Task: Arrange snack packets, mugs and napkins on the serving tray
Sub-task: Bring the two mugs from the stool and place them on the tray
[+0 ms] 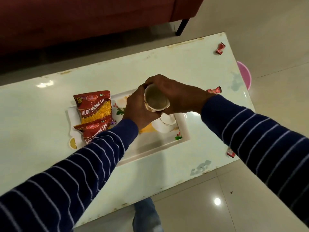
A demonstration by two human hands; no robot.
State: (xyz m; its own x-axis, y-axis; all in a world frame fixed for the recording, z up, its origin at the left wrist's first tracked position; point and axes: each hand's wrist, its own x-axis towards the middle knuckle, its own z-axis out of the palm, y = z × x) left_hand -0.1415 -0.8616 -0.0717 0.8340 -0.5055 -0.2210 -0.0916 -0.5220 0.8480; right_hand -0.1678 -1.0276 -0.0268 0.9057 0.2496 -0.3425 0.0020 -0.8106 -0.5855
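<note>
A white serving tray (155, 149) with a flower print lies on the pale table. Two red snack packets lie on its left part: one (95, 106) further back, the other (95, 131) nearer me and partly under my left sleeve. I hold a white mug (156, 99) above the tray's middle, its mouth facing me. My left hand (136, 108) grips its left side and my right hand (175, 96) wraps its top and right side. Below it a second white mug (164, 125) stands on the tray. I see no napkins.
Three small red wrappers lie on the table, at the far right corner (220, 48), beside my right wrist (214, 90) and near the front right edge (230, 153). A dark red sofa (83, 19) stands behind the table. A pink tub (245, 74) sits on the floor at right.
</note>
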